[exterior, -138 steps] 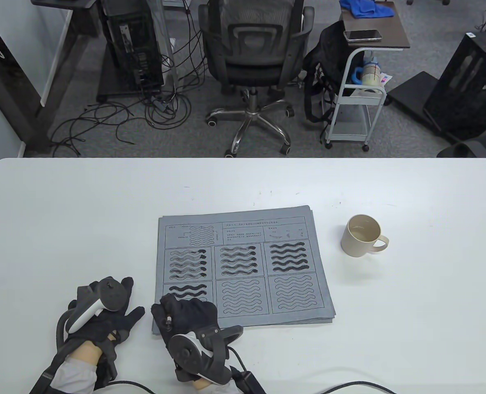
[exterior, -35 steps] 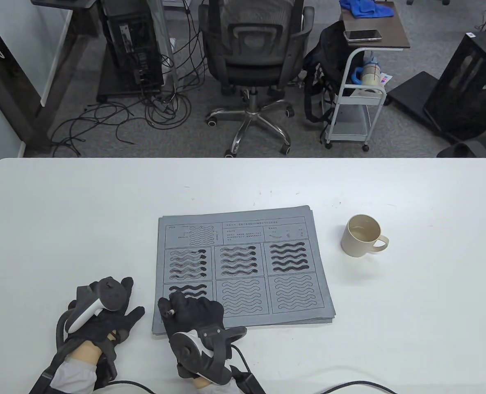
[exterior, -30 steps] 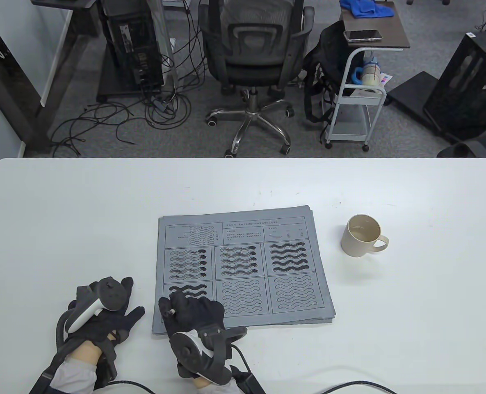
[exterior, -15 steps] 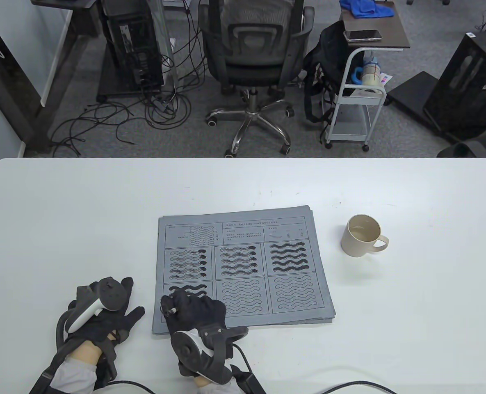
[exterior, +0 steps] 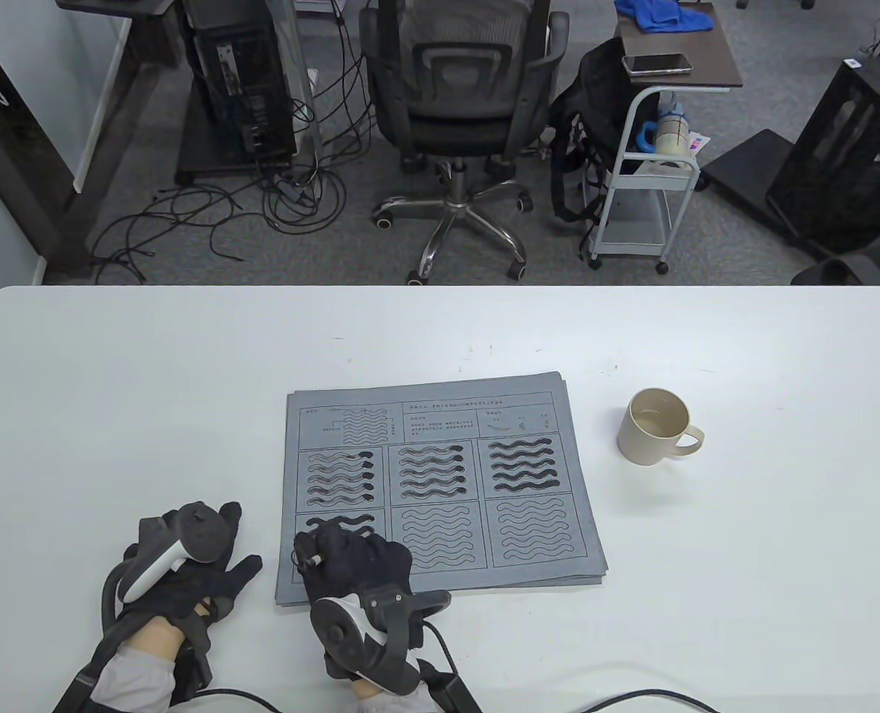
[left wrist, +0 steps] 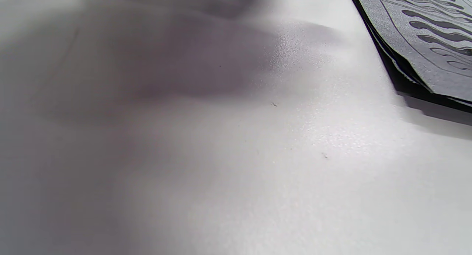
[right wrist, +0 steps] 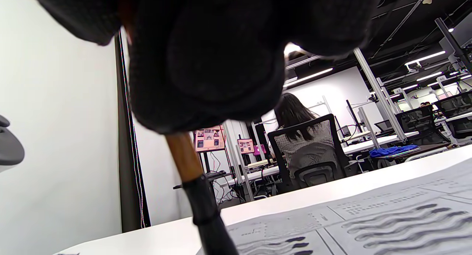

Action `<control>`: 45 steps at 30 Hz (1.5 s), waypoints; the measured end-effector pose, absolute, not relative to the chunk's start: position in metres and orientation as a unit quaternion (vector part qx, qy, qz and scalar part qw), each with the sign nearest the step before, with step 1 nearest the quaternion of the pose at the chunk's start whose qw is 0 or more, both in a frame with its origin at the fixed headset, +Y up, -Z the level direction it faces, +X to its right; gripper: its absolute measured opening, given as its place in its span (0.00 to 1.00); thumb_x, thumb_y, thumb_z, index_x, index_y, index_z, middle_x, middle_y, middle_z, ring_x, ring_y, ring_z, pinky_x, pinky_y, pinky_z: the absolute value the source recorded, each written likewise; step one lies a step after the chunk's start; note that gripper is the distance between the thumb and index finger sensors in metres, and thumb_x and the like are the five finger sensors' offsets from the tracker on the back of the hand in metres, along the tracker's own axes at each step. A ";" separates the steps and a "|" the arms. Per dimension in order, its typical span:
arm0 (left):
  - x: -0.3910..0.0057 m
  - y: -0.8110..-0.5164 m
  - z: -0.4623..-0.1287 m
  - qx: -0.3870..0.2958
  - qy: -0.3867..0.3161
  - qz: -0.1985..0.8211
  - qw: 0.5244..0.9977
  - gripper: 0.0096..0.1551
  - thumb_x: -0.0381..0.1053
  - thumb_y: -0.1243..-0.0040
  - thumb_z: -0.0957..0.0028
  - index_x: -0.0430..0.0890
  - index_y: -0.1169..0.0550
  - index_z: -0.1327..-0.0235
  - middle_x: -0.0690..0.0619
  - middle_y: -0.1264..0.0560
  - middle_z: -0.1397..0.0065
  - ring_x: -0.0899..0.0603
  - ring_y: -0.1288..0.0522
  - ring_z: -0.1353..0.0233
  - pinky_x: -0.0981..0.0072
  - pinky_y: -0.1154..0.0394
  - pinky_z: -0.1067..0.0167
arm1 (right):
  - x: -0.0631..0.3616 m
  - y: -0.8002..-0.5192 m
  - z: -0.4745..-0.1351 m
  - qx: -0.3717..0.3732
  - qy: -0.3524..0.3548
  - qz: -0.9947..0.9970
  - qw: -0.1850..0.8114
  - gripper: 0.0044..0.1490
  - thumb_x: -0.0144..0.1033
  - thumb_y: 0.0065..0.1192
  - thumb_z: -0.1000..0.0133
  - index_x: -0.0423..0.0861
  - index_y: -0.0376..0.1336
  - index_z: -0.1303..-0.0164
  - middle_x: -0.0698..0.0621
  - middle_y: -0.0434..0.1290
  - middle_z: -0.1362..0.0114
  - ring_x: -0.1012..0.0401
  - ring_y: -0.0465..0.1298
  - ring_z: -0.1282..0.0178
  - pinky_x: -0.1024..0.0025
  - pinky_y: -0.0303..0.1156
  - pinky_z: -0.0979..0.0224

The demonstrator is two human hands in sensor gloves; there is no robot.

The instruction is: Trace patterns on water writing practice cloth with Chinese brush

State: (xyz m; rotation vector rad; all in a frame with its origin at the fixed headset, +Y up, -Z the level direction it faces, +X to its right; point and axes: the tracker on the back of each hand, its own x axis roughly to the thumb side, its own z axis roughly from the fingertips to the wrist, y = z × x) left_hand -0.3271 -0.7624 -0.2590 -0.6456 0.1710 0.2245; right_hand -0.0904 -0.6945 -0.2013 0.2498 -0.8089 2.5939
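Observation:
A grey water writing cloth (exterior: 440,483) printed with boxes of wavy lines lies mid-table. The upper three boxes and the top of the lower left box are traced dark. My right hand (exterior: 347,557) grips a brown Chinese brush (right wrist: 188,166) over the lower left box; the brush's top end (exterior: 307,562) shows by my thumb, and its dark ferrule (right wrist: 206,210) points down at the cloth (right wrist: 368,218). My left hand (exterior: 187,564) rests flat on the table left of the cloth, holding nothing. The cloth's left edge (left wrist: 424,52) shows in the left wrist view.
A beige mug (exterior: 656,428) stands on the white table (exterior: 150,394) to the right of the cloth. Beyond the table's far edge are an office chair (exterior: 462,111) and a small cart (exterior: 655,148).
My right hand with the brush has drifted rightward along the lower left box, first down a line. The left hand and the mug have not moved.

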 end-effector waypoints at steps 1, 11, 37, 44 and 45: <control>-0.327 -0.762 -0.259 -0.316 0.084 0.110 0.939 0.47 0.72 0.60 0.43 0.65 0.68 0.23 0.46 0.72 0.15 0.35 0.76 0.20 0.20 0.71 0.32 | -0.090 -0.695 -0.201 0.089 -0.290 0.930 0.205 0.25 0.52 0.65 0.43 0.43 0.76 0.54 0.49 0.88 0.62 0.59 0.85 0.66 0.56 0.77 0.50; -0.327 -0.762 -0.259 -0.316 0.084 0.110 0.939 0.47 0.72 0.60 0.43 0.65 0.68 0.23 0.46 0.72 0.15 0.35 0.76 0.20 0.20 0.71 0.32 | -0.090 -0.694 -0.202 0.081 -0.294 0.930 0.205 0.25 0.52 0.65 0.43 0.42 0.77 0.54 0.49 0.88 0.63 0.59 0.85 0.67 0.55 0.77 0.51; -0.327 -0.763 -0.259 -0.321 0.085 0.109 0.937 0.47 0.72 0.60 0.43 0.65 0.69 0.23 0.46 0.71 0.15 0.35 0.75 0.20 0.20 0.71 0.32 | -0.087 -0.693 -0.201 0.056 -0.300 0.933 0.193 0.25 0.51 0.65 0.42 0.41 0.77 0.56 0.48 0.88 0.65 0.59 0.84 0.69 0.55 0.77 0.53; -0.327 -0.763 -0.259 -0.321 0.084 0.109 0.937 0.47 0.72 0.60 0.43 0.65 0.68 0.23 0.46 0.71 0.15 0.35 0.75 0.20 0.20 0.71 0.32 | -0.086 -0.693 -0.201 0.048 -0.301 0.933 0.190 0.25 0.51 0.65 0.42 0.41 0.77 0.56 0.48 0.88 0.65 0.59 0.84 0.69 0.55 0.77 0.53; -0.327 -0.763 -0.259 -0.321 0.084 0.109 0.937 0.47 0.72 0.60 0.43 0.64 0.68 0.23 0.46 0.71 0.15 0.35 0.75 0.20 0.20 0.71 0.32 | -0.086 -0.693 -0.201 0.047 -0.302 0.933 0.190 0.25 0.51 0.65 0.42 0.41 0.77 0.56 0.48 0.88 0.65 0.59 0.84 0.69 0.55 0.77 0.53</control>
